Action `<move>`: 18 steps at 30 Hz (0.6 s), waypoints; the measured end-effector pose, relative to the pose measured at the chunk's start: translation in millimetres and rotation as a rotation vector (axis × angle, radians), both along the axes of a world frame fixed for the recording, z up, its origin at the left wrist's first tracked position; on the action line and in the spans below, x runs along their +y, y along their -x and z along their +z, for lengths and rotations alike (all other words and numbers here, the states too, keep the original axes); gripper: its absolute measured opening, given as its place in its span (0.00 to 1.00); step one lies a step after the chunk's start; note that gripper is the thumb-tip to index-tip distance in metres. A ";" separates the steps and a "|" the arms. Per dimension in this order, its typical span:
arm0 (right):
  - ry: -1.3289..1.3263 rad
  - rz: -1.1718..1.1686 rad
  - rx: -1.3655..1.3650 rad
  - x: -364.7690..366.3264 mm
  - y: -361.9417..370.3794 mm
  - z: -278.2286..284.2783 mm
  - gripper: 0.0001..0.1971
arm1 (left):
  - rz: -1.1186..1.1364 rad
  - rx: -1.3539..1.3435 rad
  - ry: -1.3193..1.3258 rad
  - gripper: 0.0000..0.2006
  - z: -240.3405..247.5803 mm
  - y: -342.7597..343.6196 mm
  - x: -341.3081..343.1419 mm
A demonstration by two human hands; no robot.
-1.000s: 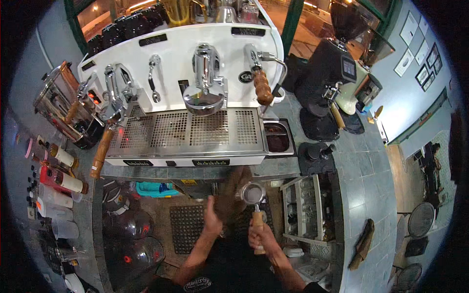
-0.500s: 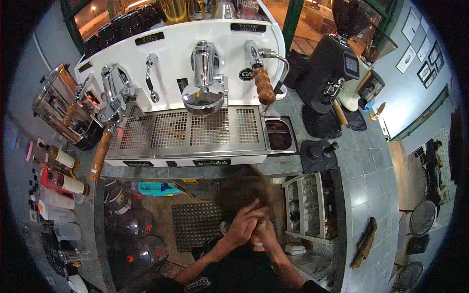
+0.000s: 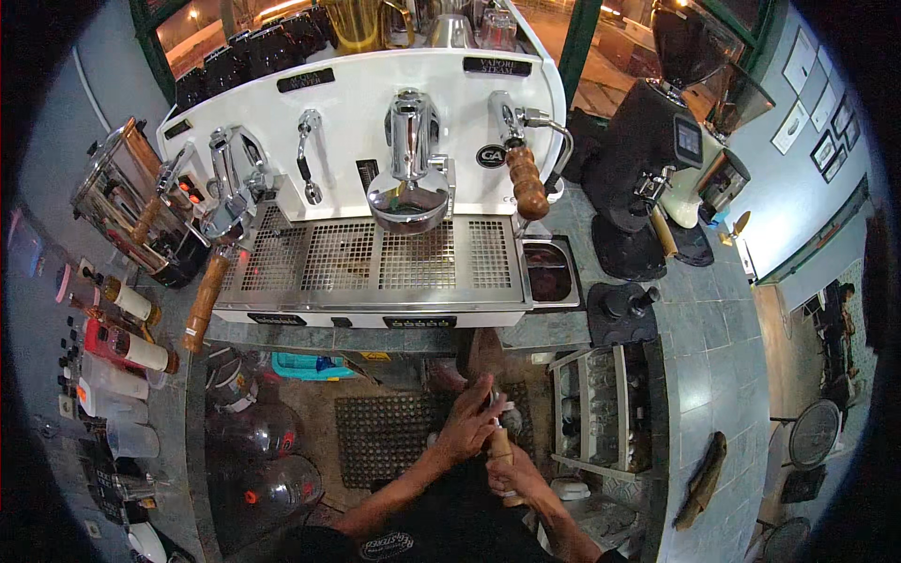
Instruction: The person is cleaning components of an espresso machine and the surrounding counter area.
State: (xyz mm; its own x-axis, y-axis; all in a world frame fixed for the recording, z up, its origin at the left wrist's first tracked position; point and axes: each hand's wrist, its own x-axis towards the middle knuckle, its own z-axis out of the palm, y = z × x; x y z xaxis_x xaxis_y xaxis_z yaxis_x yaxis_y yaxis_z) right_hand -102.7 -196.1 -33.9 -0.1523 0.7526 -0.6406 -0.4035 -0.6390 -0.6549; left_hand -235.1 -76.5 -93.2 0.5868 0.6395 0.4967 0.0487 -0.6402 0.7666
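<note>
Low in front of me, below the counter's front edge, my right hand (image 3: 516,476) is closed round the pale wooden handle of a portafilter (image 3: 502,448). My left hand (image 3: 466,424) is at the metal head end, its fingers bent and pressed together. A brown cloth (image 3: 482,355) sticks up beyond those fingers, partly blurred; the left hand appears to grip it against the portafilter's head. The fingers mostly hide the head, so its inside is not visible. Above the hands stands a white espresso machine (image 3: 357,188) with a metal drip tray (image 3: 366,298).
Another portafilter with a brown handle (image 3: 206,300) sits in the machine's left group. Right of the machine are a black grinder (image 3: 624,159), a tamper on a black mat (image 3: 624,314) and a folded brown cloth (image 3: 702,480). Bottles (image 3: 131,349) line the left counter; a glass rack (image 3: 593,408) stands below.
The blurred brown cloth has narrowed and come into clearer view. My hands have drawn slightly apart, uncovering the portafilter's handle. The view has shifted a little.
</note>
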 end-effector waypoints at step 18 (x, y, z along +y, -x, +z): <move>-0.128 -0.116 0.033 2.9 -1.4 -0.6 0.13 | 0.957 0.238 -0.212 0.32 62.9 53.3 89.6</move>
State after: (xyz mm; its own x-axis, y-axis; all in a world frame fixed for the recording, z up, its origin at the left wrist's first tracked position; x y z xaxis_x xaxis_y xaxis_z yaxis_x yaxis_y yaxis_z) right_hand -101.3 -193.2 -34.6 -0.0792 0.8417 -0.5341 -0.4920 -0.4990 -0.7134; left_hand -288.4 13.2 -30.2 -0.0285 0.8060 0.5912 0.7508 -0.3732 0.5450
